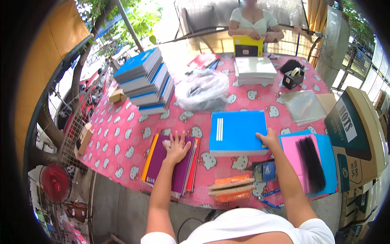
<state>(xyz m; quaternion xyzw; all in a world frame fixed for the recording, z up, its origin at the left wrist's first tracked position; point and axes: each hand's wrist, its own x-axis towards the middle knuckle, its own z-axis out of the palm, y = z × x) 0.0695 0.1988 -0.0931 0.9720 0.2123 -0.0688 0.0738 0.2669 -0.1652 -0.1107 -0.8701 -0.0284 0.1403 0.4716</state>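
Observation:
My left hand (pixel 177 147) lies flat, fingers spread, on a purple notebook (pixel 169 166) that tops a small stack with orange and red covers. To its right a pile of blue notebooks (pixel 237 132) rests on the pink patterned tablecloth (pixel 122 138). My right hand (pixel 269 139) grips that pile's lower right corner. Just beyond that hand lie pink and blue sheets (pixel 293 151) with a black comb-like strip (pixel 311 163) across them.
A tall leaning stack of blue-and-grey notebooks (pixel 147 80) stands far left, a clear plastic bag (pixel 202 90) mid-table, white books (pixel 255 69), a black tape dispenser (pixel 293 77). Another person (pixel 252 22) sits opposite holding a yellow book. A cardboard box (pixel 357 138) stands right; orange items (pixel 231 188) near edge.

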